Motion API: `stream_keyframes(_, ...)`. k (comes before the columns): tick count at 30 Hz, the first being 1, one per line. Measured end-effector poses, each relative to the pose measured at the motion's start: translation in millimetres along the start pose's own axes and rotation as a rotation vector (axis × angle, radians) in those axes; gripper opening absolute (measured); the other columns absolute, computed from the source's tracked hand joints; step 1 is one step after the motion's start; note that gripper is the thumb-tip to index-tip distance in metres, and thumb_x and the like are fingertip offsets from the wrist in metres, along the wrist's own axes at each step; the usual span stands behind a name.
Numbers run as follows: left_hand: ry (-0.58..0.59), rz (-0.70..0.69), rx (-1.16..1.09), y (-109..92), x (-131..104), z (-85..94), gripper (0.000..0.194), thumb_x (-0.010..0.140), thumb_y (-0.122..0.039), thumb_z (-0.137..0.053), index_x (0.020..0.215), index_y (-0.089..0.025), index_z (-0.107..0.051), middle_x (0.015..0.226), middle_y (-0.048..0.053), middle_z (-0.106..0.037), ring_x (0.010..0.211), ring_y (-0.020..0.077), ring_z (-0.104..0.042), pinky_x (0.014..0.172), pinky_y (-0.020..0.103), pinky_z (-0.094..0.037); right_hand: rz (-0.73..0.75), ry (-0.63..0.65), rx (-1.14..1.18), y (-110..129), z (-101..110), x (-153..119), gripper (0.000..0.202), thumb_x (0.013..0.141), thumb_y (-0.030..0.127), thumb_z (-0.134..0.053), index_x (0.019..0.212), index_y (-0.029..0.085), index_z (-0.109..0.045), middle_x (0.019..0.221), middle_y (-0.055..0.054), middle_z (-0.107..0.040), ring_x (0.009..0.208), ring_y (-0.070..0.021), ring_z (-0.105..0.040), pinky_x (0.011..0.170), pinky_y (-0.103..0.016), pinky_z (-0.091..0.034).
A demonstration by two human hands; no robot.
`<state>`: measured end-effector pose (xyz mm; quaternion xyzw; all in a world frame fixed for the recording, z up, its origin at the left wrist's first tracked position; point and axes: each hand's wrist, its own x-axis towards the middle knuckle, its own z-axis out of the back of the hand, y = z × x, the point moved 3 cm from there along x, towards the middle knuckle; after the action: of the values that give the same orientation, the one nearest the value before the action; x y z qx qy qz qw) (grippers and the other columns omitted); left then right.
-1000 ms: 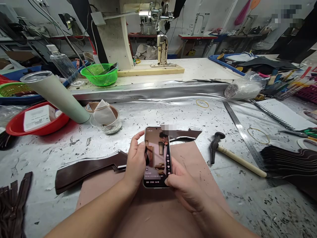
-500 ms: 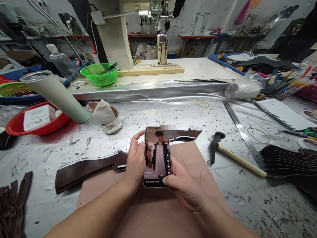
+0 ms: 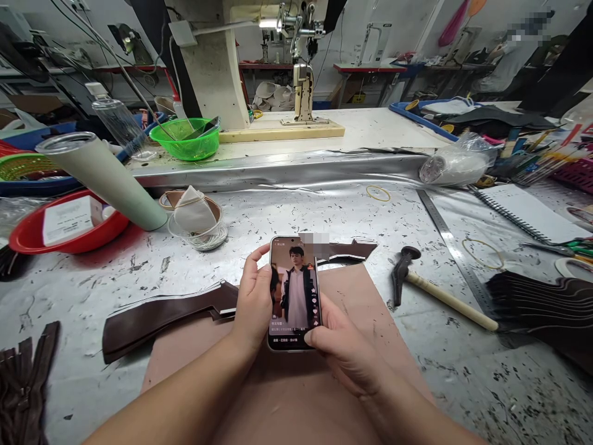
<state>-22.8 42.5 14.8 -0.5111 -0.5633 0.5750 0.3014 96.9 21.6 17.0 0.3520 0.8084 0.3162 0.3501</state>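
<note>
A smartphone [image 3: 295,296] is held upright between both hands, its lit screen showing a video of a person in a dark jacket. My left hand [image 3: 254,296] is closed round its left edge. My right hand [image 3: 340,343] grips the lower right corner, the thumb over the bottom of the screen. Under the hands lies a flat pinkish-brown sheet [image 3: 287,395]. A dark brown leather piece [image 3: 157,318] rests partly on the sheet's left side, and another brown piece [image 3: 349,250] shows behind the phone. To the right lies a hammer [image 3: 445,296] with a wooden handle.
A sewing machine [image 3: 303,93] stands at the back. On the left are a tumbler [image 3: 106,182], a red basin [image 3: 88,238], a green bowl [image 3: 185,145] and dark zippers [image 3: 28,383]. Rightward lie a steel ruler [image 3: 454,247], a spiral notebook [image 3: 532,210] and stacked dark leather strips [image 3: 542,309].
The picture on the phone screen has changed slightly. Both hands and the phone stay where they were.
</note>
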Motion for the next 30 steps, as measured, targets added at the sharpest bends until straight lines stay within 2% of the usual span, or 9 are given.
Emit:
stream_keyframes(7,0.004,0.030,-0.018,0.2,0.4,-0.8,0.042,0.082,-0.038,-0.047,0.122,-0.027,-0.044,0.053,-0.008,-0.047,0.034,0.0071,-0.036,0.030,0.014,-0.031,-0.005,0.015,0.024,3.1,-3.5,-0.3,0.062,0.051,0.007,-0.051,0.111,0.022,-0.056,0.104,0.000,-0.066,0.106,-0.0245,-0.054,0.088,-0.036,-0.041)
stream_keyframes(16,0.003,0.020,-0.034,0.5,1.2,-1.3,0.042,0.081,-0.038,-0.049,0.122,-0.026,-0.044,0.050,-0.008,-0.048,0.035,0.0070,-0.037,0.032,0.014,-0.032,-0.009,0.018,0.026,1.9,-3.3,-0.4,0.065,0.051,0.006,-0.049,0.113,0.022,-0.056,0.105,0.000,-0.066,0.103,-0.0234,-0.055,0.087,-0.035,-0.041)
stream_keyframes(23,0.007,-0.004,-0.018,0.8,1.4,0.3,0.040,0.082,-0.037,-0.048,0.121,-0.027,-0.045,0.053,-0.007,-0.052,0.038,0.0078,-0.043,0.039,0.016,-0.039,-0.018,0.002,0.053,-3.9,4.0,0.8,0.067,0.049,0.005,-0.041,0.111,0.024,-0.059,0.093,0.002,-0.066,0.088,-0.0199,-0.054,0.071,-0.027,-0.041)
stream_keyframes(27,0.004,-0.002,-0.012,0.2,1.6,0.4,0.039,0.083,-0.036,-0.048,0.120,-0.026,-0.046,0.052,-0.007,-0.051,0.039,0.0085,-0.044,0.039,0.016,-0.037,-0.017,0.019,0.081,-4.1,4.2,0.8,0.066,0.050,0.005,-0.042,0.110,0.024,-0.060,0.090,0.002,-0.065,0.089,-0.0206,-0.053,0.072,-0.028,-0.041)
stream_keyframes(30,-0.008,-0.035,0.013,-0.3,2.4,1.2,0.036,0.082,-0.033,-0.048,0.118,-0.027,-0.048,0.062,-0.005,-0.058,0.046,0.0096,-0.052,0.044,0.018,-0.041,-0.009,0.017,0.079,-3.8,3.7,0.6,0.064,0.054,0.006,-0.044,0.114,0.024,-0.058,0.092,0.002,-0.065,0.084,-0.0179,-0.053,0.070,-0.027,-0.039)
